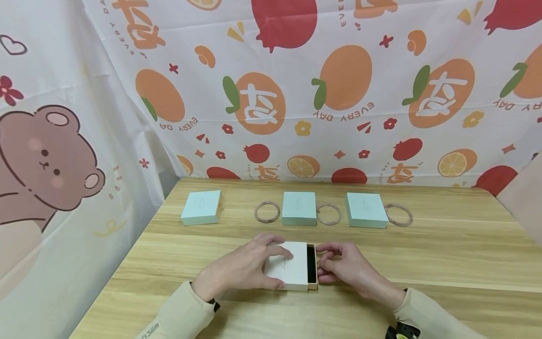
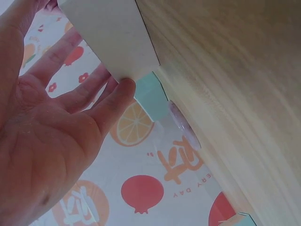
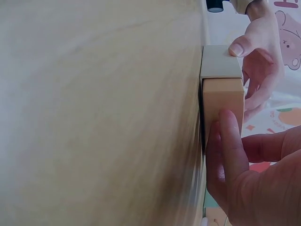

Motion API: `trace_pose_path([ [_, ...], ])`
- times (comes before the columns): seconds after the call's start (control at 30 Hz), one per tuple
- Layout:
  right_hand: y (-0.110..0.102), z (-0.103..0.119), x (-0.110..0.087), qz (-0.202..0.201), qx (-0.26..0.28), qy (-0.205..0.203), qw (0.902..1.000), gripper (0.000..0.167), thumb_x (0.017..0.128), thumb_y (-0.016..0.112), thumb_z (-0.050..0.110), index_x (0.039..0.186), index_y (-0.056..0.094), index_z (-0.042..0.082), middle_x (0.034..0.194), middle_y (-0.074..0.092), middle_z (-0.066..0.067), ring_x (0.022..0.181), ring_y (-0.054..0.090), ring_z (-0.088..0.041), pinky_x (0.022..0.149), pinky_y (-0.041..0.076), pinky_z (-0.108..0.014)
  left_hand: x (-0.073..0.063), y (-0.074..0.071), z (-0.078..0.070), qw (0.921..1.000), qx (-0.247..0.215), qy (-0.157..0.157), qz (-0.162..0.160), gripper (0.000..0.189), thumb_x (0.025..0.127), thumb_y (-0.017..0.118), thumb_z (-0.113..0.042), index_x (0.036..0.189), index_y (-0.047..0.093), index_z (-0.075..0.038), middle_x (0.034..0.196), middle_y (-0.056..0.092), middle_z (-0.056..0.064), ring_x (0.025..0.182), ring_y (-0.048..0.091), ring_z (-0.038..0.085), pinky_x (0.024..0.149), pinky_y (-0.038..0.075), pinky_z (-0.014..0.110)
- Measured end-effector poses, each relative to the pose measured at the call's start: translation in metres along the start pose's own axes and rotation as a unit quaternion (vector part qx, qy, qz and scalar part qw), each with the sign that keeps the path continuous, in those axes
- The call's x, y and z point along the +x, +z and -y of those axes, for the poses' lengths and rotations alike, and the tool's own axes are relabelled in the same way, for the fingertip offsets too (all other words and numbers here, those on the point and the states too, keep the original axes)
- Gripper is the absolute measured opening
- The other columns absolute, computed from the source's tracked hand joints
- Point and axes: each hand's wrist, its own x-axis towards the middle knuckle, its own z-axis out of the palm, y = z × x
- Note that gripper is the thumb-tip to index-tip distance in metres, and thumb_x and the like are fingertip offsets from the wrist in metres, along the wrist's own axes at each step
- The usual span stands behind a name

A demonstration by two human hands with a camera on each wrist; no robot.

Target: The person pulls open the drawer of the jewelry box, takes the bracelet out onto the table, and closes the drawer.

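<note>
A white slide-out box (image 1: pixel 288 263) lies on the table between my hands. Its tan inner drawer (image 3: pixel 225 96), lined in black, sticks out a little way at the right. My left hand (image 1: pixel 250 263) grips the white sleeve, thumb on the near side and fingers over the top and far side. In the left wrist view the thumb tip presses near a corner of the sleeve. My right hand (image 1: pixel 349 268) is at the drawer's end, its fingertips (image 3: pixel 227 117) touching the tan end face.
Along the back stand three mint boxes: a left box (image 1: pixel 202 207), a middle box (image 1: pixel 298 208) and a right box (image 1: pixel 366 210). Three bangles lie among them: a left bangle (image 1: pixel 267 221), a middle bangle (image 1: pixel 329 223) and a right bangle (image 1: pixel 399 224). A printed cloth (image 1: pixel 296 56) hangs behind the wooden table (image 1: pixel 444 263).
</note>
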Motion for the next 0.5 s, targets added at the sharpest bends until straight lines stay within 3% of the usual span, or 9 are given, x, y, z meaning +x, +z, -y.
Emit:
trace_pose_path([
  [0.5,0.0033,0.0029,0.0004,0.000,-0.001,-0.003,1.0000,0.038,0.095,0.058,-0.006,0.133,0.055,-0.010,0.096,0.062,-0.014,0.078,0.071,-0.018,0.073,0.064,-0.037,-0.0001,0.0002,0.0003,0.9999,0.004,0.009,-0.003,0.050,0.081,0.084,-0.040,0.127,0.069,-0.027,0.147,0.054,0.008,0.136,0.051,0.027,0.107,0.049,0.048],
])
